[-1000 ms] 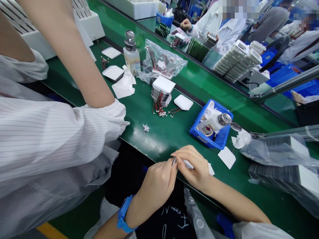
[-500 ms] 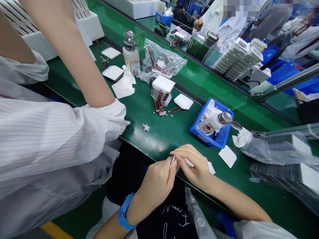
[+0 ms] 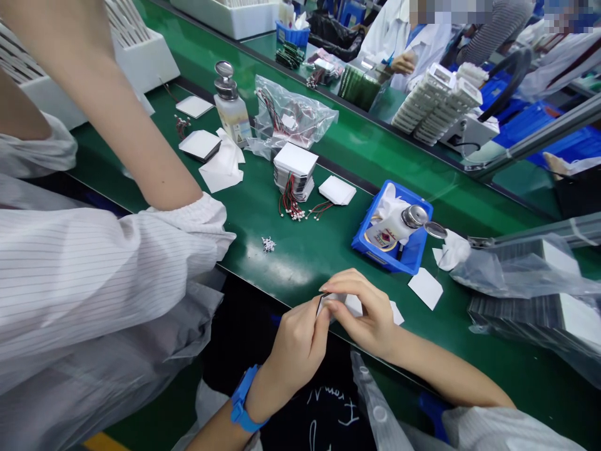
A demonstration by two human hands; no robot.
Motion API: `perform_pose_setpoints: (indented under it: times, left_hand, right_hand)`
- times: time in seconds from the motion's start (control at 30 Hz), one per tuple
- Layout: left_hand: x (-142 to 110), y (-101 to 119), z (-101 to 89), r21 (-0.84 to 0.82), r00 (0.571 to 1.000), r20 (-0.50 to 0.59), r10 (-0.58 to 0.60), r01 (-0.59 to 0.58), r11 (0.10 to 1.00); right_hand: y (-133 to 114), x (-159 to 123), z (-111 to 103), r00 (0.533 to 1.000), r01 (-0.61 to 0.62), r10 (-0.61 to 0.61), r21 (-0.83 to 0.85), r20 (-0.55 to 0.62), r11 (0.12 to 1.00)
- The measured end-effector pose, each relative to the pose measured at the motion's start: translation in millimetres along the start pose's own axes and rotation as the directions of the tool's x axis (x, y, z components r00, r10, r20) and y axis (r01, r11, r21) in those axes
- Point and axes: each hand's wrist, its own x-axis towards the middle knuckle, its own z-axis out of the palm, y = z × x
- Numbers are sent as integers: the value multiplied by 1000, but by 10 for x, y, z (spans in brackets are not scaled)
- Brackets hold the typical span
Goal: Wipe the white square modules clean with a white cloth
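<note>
Low in the head view, at the table's near edge, my left hand [image 3: 297, 343] is closed on a thin white panel with a dark edge [image 3: 334, 301]. My right hand [image 3: 365, 308] pinches the same panel from the other side, thumb and fingertips at its upper edge. Most of the panel is hidden by my fingers. Just behind my right hand a white sheet [image 3: 397, 312] pokes out on the table. Farther off stands a stack of white panels [image 3: 295, 160] with red and black wires, and a thinner white panel [image 3: 337, 190] lies beside it.
A blue basket [image 3: 367, 252] holds a pump bottle [image 3: 392, 230] and wipes. Tiny white pieces [image 3: 268, 243] lie on the green table [image 3: 253, 263]. Bagged panels [image 3: 521, 313] are stacked at right. Another person's arm and striped sleeve [image 3: 117, 257] reach in from the left.
The view has shifted slightly, so the table items sit a little farther left and mostly higher. My fingers have spread a bit and more of the panel shows between them.
</note>
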Motion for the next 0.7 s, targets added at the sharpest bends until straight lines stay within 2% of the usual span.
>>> perform_pose_setpoints:
  times: [0.17,0.4,0.7]
  left_hand:
    - [-7,-10,34,59,993,-58,100,-97,994]
    - [-21,-39,83,159,967,-104,234,-216,963]
    - [-5,-71,125,241,940,-143,308,-269,933]
  right_hand:
    - [-53,12,-1,998,53,-51,50,-43,997]
    - [-87,-19,-34,995,77,-77,-4,-69,997]
    - [-78,-64,-24,995,46,-46,5,-93,999]
